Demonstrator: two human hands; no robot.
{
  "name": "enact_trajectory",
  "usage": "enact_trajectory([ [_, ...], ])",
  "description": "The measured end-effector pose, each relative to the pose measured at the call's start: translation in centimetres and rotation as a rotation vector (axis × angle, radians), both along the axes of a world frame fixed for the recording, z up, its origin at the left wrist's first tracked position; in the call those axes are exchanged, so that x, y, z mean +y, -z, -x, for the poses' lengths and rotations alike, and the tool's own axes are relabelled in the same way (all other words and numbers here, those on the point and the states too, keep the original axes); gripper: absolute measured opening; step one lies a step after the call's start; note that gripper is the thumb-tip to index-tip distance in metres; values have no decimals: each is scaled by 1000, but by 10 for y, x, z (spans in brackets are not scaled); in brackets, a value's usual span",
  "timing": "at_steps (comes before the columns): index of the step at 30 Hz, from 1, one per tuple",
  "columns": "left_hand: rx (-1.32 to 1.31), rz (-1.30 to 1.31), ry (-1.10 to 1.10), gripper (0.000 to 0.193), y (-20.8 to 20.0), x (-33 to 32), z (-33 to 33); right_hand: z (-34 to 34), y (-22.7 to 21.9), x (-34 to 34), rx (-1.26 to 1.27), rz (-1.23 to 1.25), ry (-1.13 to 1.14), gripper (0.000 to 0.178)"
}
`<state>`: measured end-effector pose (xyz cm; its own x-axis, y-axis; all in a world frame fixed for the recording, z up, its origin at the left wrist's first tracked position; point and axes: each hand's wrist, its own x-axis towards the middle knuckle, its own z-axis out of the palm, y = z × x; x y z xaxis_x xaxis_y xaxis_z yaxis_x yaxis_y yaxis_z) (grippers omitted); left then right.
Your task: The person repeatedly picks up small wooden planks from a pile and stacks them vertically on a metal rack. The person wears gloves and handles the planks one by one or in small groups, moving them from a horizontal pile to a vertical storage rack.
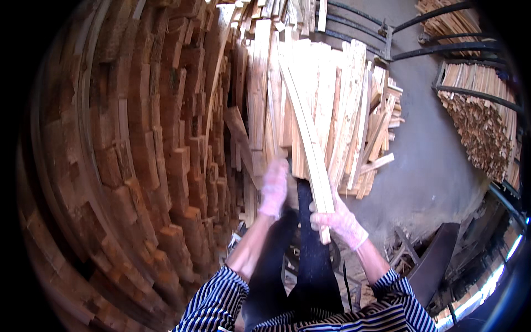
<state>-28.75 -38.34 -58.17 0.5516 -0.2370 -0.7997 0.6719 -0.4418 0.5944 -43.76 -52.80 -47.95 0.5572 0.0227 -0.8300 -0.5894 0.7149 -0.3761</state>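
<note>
My right hand [344, 219], in a pale pinkish glove, is closed around the near end of a long pale wooden strip [310, 141]. The strip slants away from me and leftward, its far part over a stack of boards [348, 105]. A line along its length leaves unclear whether it is one piece or two side by side. My left hand [275, 188], gloved the same way, is beside the near left end of the stack. Motion smears its fingers, so its grip cannot be made out.
A tall wall of stacked timber [144, 144] fills the left side. Black metal rails [437, 50] stand at the far right, near a bundle of thin wood sticks [475, 122]. Grey floor [420, 116] lies between. Wood scraps [401, 252] and a dark panel [437, 257] are at lower right.
</note>
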Motion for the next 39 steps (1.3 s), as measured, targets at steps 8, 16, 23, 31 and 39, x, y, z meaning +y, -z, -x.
enact_trajectory([
  [8,-385,-829,582,70,77,-53,-164,-15,-17,-11,21,-168,96,97],
  [16,-305,-845,438,74,92,34,-43,-5,-4,-5,28,-173,137,91],
  [23,-198,-589,369,77,50,54,-55,-19,-24,5,-38,5,-12,105],
  [31,620,208,-351,41,-137,0,-11,-43,-61,39,-124,143,51,99],
  [39,631,470,-280,42,-255,-23,-28,-57,-216,9,-252,507,-163,106],
])
